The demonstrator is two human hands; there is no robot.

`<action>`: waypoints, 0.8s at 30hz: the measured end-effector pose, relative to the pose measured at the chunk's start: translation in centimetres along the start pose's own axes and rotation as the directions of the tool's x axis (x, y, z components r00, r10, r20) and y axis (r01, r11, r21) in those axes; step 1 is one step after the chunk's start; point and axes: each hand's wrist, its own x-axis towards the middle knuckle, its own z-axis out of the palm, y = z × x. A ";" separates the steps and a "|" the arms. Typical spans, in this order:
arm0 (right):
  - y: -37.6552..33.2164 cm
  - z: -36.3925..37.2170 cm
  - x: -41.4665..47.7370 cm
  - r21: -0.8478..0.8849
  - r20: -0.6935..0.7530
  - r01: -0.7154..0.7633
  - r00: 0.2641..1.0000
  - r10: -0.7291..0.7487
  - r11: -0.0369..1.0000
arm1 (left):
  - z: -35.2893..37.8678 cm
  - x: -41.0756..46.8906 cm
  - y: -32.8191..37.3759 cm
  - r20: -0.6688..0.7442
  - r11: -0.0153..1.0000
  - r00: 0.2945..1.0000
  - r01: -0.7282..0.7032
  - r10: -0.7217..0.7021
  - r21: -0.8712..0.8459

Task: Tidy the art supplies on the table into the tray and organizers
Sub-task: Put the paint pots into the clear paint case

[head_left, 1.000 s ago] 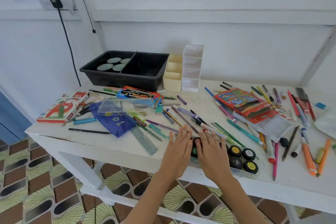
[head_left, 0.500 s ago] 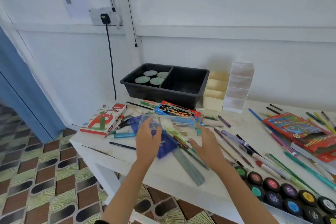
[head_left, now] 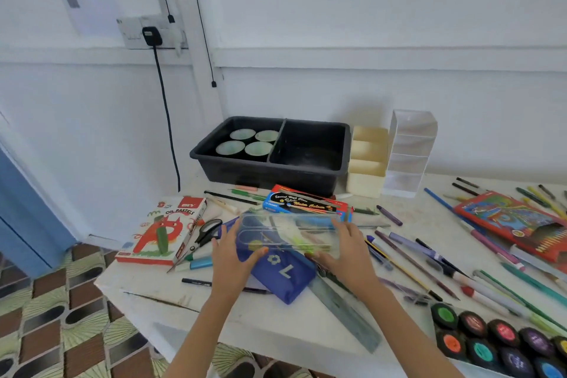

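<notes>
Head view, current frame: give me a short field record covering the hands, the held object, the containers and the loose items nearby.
left hand: grips left end of the clear case
right hand: grips its right end
case lifted or resting: cannot tell
beneath case: blue pouch
black tray: two compartments, four round cups in the left one
organizers: cream organizer, clear organizer, right of tray
loose nearby: oil pastels box, scissors, ruler, paint pots

A home art corner: white painted surface [head_left: 171, 294], black paint pots [head_left: 474, 324] right of the right hand [head_left: 352, 255], cardboard oil-pastels box [head_left: 162, 230] left of the left hand [head_left: 228, 258], patterned floor tiles [head_left: 61, 331] below.
</notes>
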 end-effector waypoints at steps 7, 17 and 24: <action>0.4 -0.7 -1.2 0.161 -0.121 -0.023 0.992 0.043 0.987 | 0.3 -1.3 1.7 -0.067 0.984 0.996 -0.071 0.061 -0.162; 2.3 -6.9 -5.0 0.252 -0.353 0.054 0.935 0.040 0.966 | 1.9 -3.8 8.2 -0.130 0.935 0.967 -0.247 0.221 -0.252; 7.9 -13.2 -12.0 0.164 -0.460 0.011 0.885 0.066 0.986 | 7.0 -9.4 13.7 -0.060 0.893 0.956 -0.290 0.287 -0.344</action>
